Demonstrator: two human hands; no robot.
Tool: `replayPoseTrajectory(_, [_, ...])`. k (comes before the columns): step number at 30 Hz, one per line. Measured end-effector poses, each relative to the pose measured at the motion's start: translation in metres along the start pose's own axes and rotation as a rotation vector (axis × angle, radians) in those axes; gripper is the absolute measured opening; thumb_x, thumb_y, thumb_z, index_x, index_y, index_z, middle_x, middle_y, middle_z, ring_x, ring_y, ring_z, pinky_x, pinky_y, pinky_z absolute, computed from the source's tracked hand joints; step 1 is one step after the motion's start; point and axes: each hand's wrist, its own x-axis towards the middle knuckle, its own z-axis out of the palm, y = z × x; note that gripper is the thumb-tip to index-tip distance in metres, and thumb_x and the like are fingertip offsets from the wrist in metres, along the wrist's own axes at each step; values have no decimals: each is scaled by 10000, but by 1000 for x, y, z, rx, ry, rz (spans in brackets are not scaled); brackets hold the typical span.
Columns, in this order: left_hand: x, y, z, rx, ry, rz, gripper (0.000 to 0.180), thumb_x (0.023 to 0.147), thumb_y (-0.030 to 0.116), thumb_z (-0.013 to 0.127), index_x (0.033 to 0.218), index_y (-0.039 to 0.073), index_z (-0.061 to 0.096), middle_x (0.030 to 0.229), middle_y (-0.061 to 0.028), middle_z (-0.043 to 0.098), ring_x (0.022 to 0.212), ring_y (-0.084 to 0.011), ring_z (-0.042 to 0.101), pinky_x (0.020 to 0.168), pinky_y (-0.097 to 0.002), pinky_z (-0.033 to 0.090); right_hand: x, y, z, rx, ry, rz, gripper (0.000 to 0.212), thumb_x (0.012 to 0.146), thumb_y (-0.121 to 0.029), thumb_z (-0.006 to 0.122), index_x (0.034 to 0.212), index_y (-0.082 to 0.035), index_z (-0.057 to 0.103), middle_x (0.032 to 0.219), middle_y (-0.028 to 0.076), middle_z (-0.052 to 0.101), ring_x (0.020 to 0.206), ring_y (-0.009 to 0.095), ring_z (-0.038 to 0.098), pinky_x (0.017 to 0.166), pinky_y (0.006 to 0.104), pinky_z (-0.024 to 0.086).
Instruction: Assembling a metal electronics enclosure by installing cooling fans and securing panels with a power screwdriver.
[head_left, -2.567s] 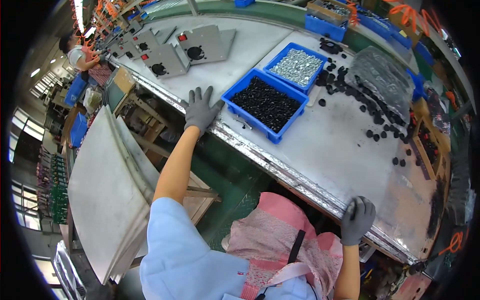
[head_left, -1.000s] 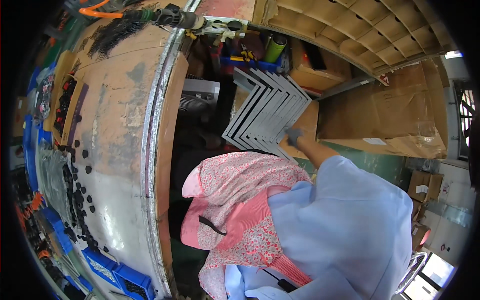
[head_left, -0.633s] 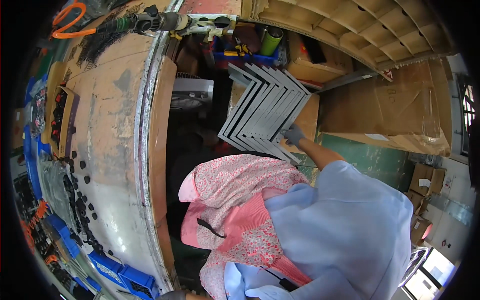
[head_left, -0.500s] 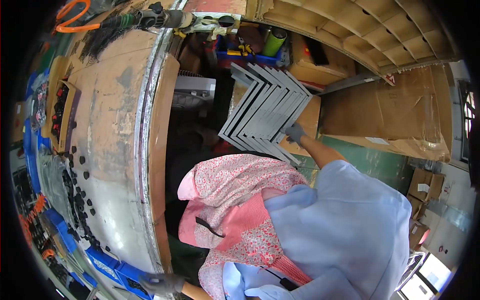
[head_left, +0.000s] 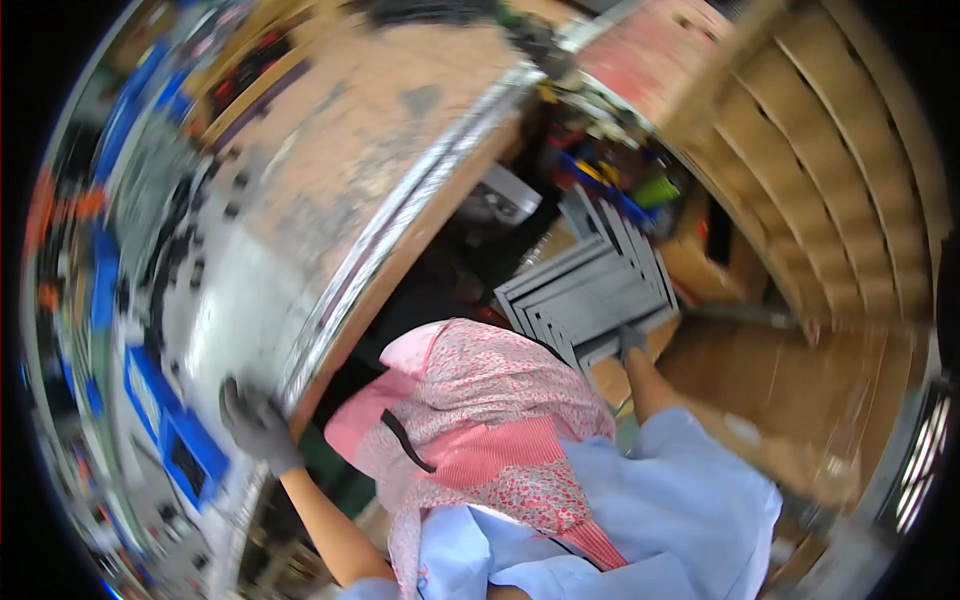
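My left hand (head_left: 258,425), in a grey glove, lies at the edge of the metal-trimmed workbench (head_left: 235,285). Its fingers look apart and hold nothing I can see, though motion blurs them. On the other side, my right hand (head_left: 632,342), also gloved in grey, is against the near right corner of a stack of grey angled metal frames (head_left: 535,285). Blur and the frame edges hide whether those fingers grip. The stack leans beside the bench, its pieces nested in one another. A pink floral cloth cap (head_left: 480,400) covers the lower middle of the view.
Small black parts (head_left: 190,235) lie scattered on the bench beside blue bins (head_left: 175,430). Behind the frames is a blue tray (head_left: 600,180) with tools and a green can (head_left: 657,190). A divided cardboard box (head_left: 820,160) and a large carton (head_left: 780,390) stand right.
The whole view has turned, tilting the bench edge. My left hand has come up from the bottom edge along the bench. My right hand is still at the frames, which show from another angle.
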Motion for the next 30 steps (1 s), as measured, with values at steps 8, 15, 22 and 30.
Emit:
replayPoseTrajectory(8, [1, -6, -7, -51, -2, -91, 279, 888, 215, 577, 1122, 76, 634, 1127, -121, 624, 1039, -307, 582, 890, -382, 464, 55, 5, -30, -86, 116, 19, 336, 788, -154, 671, 1010, 91, 615, 879, 167, 635, 691, 260, 601, 617, 381, 508])
replayPoseTrajectory(15, [1, -3, -6, -92, 60, -86, 230, 840, 174, 606, 1048, 83, 645, 1080, -103, 631, 1023, -289, 585, 886, -398, 445, -74, -40, -119, 126, 340, -129, 297, 666, -118, 761, 785, 133, 657, 721, 161, 647, 618, 249, 593, 583, 381, 504])
replayPoseTrajectory(22, [-3, -6, -14, -144, 128, -132, 189, 817, 156, 621, 990, 88, 651, 1007, -93, 641, 995, -299, 584, 871, -400, 450, -210, -138, -153, 169, -85, -769, 359, 659, 19, 628, 1007, 104, 599, 940, 136, 652, 810, 194, 616, 734, 322, 506])
replayPoseTrajectory(30, [-6, 8, -35, -880, 53, -464, 217, 890, 201, 599, 1059, 75, 653, 1053, -90, 633, 1002, -224, 602, 896, -335, 447, -402, -297, -50, -455, -307, -1420, 461, 742, -184, 697, 1138, 8, 557, 917, 144, 669, 822, 202, 643, 766, 324, 505])
